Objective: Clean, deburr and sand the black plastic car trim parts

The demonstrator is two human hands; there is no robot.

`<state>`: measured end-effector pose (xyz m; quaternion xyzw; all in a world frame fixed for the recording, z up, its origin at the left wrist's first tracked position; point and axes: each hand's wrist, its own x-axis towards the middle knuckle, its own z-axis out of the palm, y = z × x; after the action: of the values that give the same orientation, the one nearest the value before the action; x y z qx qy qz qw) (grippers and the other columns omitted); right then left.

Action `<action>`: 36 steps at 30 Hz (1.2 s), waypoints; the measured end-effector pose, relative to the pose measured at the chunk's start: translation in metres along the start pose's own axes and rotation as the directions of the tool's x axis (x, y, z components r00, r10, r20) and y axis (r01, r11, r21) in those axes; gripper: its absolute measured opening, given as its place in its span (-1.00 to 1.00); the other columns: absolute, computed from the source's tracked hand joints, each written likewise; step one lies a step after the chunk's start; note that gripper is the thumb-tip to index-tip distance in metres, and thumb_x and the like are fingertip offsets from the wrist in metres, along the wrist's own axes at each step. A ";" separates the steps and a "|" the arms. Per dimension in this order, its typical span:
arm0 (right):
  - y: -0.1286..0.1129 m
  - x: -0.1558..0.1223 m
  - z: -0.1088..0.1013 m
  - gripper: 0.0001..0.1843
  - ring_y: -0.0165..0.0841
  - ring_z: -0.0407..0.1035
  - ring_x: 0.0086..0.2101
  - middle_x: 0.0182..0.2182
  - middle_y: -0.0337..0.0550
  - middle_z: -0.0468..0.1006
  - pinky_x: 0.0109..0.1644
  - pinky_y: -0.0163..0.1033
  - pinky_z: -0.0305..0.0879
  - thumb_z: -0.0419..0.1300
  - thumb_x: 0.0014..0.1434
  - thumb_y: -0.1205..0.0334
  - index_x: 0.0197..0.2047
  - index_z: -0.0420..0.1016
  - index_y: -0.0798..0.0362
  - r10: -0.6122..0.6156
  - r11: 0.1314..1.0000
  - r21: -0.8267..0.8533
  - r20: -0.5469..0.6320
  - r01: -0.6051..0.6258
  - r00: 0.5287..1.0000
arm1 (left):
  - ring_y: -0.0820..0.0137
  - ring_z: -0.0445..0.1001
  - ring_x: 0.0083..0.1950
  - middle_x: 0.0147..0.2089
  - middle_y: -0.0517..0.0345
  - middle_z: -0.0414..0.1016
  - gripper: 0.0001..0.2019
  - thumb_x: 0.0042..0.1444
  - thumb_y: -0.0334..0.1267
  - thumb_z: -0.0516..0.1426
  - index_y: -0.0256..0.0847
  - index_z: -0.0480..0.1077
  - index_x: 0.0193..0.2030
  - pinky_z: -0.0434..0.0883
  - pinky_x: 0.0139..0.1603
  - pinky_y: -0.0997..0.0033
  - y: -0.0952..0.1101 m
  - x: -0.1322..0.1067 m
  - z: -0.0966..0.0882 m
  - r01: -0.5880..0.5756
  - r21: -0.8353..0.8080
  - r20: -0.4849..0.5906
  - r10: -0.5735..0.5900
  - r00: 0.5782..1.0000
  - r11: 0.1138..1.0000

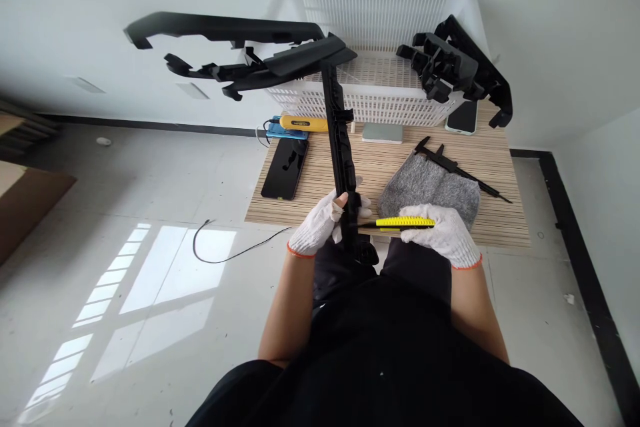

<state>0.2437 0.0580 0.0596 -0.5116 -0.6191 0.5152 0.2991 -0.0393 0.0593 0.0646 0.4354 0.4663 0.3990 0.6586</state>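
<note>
In white knit gloves with orange cuffs, both hands work close to my lap at the table's near edge. My left hand (316, 223) is closed round the lower part of a long black plastic trim piece (338, 140), which rises up and away toward the basket. A yellow utility knife (403, 222) is gripped in my right hand (445, 233). Its dark, thin end points left and meets the side of the trim piece, though I cannot tell exactly where the tip touches. Beneath the right hand lies a grey cloth (430, 187).
A white plastic basket (370, 95) holds several black trim parts (235, 30), some jutting out left and right. On the striped table (377, 177) lie a black phone (285, 169), a yellow device (303, 123), a grey-green box (383, 133), another phone (462, 117) and black calipers (457, 168).
</note>
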 end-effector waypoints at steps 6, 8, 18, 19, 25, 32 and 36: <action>-0.002 0.000 0.000 -0.49 -0.07 0.62 0.01 -0.01 -0.13 0.72 0.25 0.07 0.53 0.60 -0.07 0.06 -0.01 0.74 -0.11 0.002 1.000 0.027 0.011 -0.002 1.000 | 0.17 0.69 -0.08 0.15 -0.23 0.61 -0.18 0.33 0.33 0.04 -0.26 0.23 0.50 0.38 -0.62 0.56 -0.005 0.001 0.000 -0.019 -0.075 -0.005 0.018 1.000 0.997; -0.003 0.000 0.001 -0.51 -0.07 0.62 0.01 -0.01 -0.15 0.72 0.25 0.07 0.54 0.60 -0.08 0.07 -0.03 0.74 -0.12 0.001 1.000 0.031 -0.009 -0.001 1.000 | 0.16 0.69 -0.06 0.15 -0.23 0.61 -0.19 0.34 0.31 0.05 -0.26 0.22 0.50 0.34 -0.65 0.58 -0.005 0.001 -0.001 -0.011 -0.092 0.002 0.011 1.000 0.996; 0.001 0.000 0.002 -0.49 -0.10 0.62 0.01 -0.02 -0.16 0.72 0.27 0.06 0.52 0.61 -0.09 0.08 -0.02 0.74 -0.13 0.013 0.998 0.063 0.030 -0.014 0.999 | 0.20 0.71 -0.15 0.12 -0.22 0.62 -0.27 0.38 0.16 0.10 -0.23 0.16 0.53 0.29 -0.73 0.63 -0.001 0.002 -0.001 0.013 -0.069 0.020 -0.011 1.000 0.998; 0.001 0.000 0.001 -0.50 -0.10 0.62 0.01 -0.02 -0.16 0.72 0.27 0.05 0.52 0.60 -0.08 0.08 -0.02 0.74 -0.13 0.013 0.998 0.063 0.024 -0.015 1.000 | 0.18 0.71 -0.12 0.13 -0.22 0.62 -0.26 0.37 0.15 0.12 -0.22 0.14 0.54 0.29 -0.73 0.63 -0.001 0.002 0.000 0.018 -0.074 0.020 -0.017 1.000 0.997; 0.001 0.000 0.001 -0.49 -0.11 0.63 -0.01 -0.01 -0.15 0.72 0.22 0.05 0.55 0.60 -0.08 0.07 -0.01 0.74 -0.15 0.031 0.998 0.050 0.015 -0.032 0.999 | 0.29 0.70 -0.24 0.09 -0.20 0.64 -0.24 0.37 0.14 0.12 -0.21 0.09 0.56 0.27 -0.74 0.63 0.000 0.001 0.002 0.016 -0.087 0.017 -0.015 1.000 0.996; 0.000 0.000 0.000 -0.48 -0.11 0.62 0.02 0.00 -0.18 0.72 0.23 0.02 0.54 0.61 -0.09 0.04 -0.02 0.74 -0.18 0.035 0.997 0.070 -0.002 -0.035 0.999 | 0.31 0.68 -0.26 0.07 -0.20 0.65 -0.22 0.37 0.17 0.12 -0.22 0.09 0.56 0.23 -0.74 0.63 0.003 0.000 0.003 0.013 -0.084 0.009 -0.013 1.000 0.996; -0.001 0.000 0.000 -0.49 -0.08 0.61 0.04 0.00 -0.17 0.72 0.21 0.03 0.56 0.62 -0.11 0.05 -0.04 0.75 -0.18 0.036 0.997 0.060 0.039 -0.038 0.999 | 0.26 0.70 -0.20 0.08 -0.21 0.65 -0.22 0.36 0.17 0.13 -0.22 0.10 0.56 0.24 -0.73 0.64 0.004 -0.001 0.004 0.026 -0.099 0.010 -0.025 1.000 0.995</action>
<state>0.2435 0.0577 0.0602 -0.5039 -0.5992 0.5489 0.2929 -0.0366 0.0595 0.0697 0.3981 0.4487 0.4114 0.6863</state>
